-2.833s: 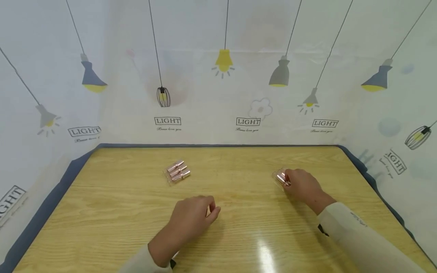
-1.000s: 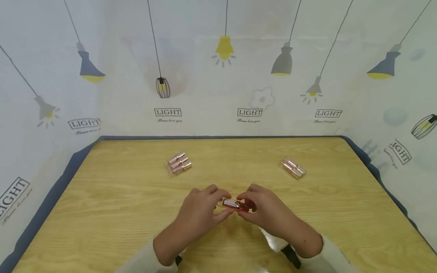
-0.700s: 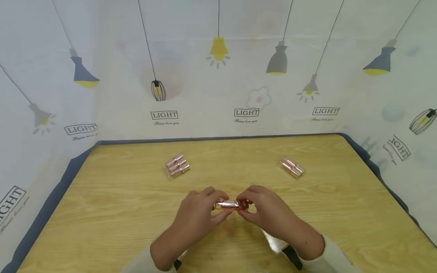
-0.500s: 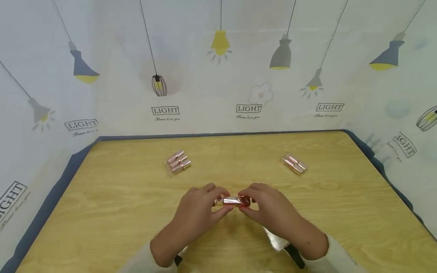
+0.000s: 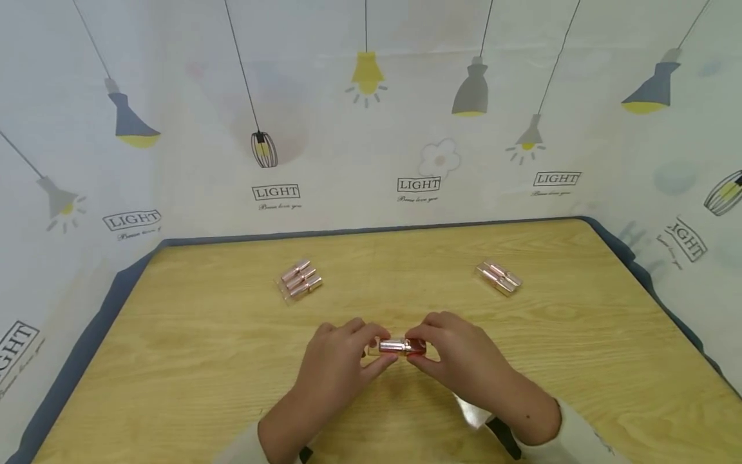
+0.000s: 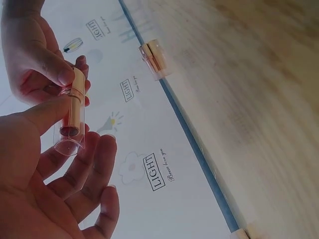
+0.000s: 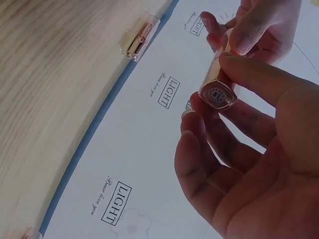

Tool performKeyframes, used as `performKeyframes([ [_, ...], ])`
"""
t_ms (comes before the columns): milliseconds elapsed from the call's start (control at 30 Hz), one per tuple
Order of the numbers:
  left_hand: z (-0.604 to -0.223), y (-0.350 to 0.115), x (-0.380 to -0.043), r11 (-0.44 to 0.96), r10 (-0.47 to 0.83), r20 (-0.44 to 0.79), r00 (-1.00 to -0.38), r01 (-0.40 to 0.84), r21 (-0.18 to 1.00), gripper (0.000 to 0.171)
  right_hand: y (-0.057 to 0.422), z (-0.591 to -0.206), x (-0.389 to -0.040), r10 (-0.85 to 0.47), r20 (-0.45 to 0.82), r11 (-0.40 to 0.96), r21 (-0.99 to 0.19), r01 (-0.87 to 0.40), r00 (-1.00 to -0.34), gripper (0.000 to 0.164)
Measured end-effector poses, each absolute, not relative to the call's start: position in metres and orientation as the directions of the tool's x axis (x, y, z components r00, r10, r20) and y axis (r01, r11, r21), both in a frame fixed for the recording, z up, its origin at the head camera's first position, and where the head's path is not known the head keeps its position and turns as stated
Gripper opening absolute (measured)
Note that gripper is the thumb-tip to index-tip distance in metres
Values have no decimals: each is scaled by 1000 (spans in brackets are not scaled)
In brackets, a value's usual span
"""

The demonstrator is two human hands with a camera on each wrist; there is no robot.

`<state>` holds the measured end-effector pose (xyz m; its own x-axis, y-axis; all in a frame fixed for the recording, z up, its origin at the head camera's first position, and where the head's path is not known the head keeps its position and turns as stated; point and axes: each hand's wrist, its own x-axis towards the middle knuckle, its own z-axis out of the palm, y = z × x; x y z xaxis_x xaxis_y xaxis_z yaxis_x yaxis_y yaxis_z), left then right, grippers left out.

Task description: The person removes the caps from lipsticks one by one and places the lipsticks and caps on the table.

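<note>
A rose-gold lipstick tube [image 5: 395,346] with a clear outer cover is held level between both hands, over the middle of the table. My left hand [image 5: 335,364] pinches its left part between thumb and fingers. On the other end, my right hand [image 5: 471,357] grips the tube the same way. In the left wrist view, the clear cover [image 6: 69,146] extends past the metal tube, and the left hand's other fingers are spread below. The right wrist view shows the squarish end [image 7: 218,94] of the lipstick with a round printed label.
Three similar rose-gold lipsticks [image 5: 301,278] lie side by side at the back left of the wooden table [image 5: 203,348]. Two more lipsticks [image 5: 499,278] lie at the back right. A white printed curtain [image 5: 342,148] rises behind the table's dark edge.
The right hand has come from the back-right group to the middle with one lipstick, and the left hand has taken hold of it too. Over the last second both hands stay nearly still.
</note>
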<state>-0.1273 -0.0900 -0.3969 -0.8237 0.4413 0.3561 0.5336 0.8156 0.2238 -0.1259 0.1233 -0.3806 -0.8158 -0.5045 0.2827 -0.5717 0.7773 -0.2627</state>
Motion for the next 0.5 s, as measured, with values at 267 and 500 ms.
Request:
performKeyframes([
  [267, -397, -91, -128, 809, 443, 373, -815, 543, 224, 28, 123, -383, -128, -500, 286, 783, -253, -568, -817, 22],
  [500, -396, -92, -128, 801, 456, 357, -815, 551, 235, 28, 124, -382, -129, -510, 260, 776, -271, -569, -820, 23],
])
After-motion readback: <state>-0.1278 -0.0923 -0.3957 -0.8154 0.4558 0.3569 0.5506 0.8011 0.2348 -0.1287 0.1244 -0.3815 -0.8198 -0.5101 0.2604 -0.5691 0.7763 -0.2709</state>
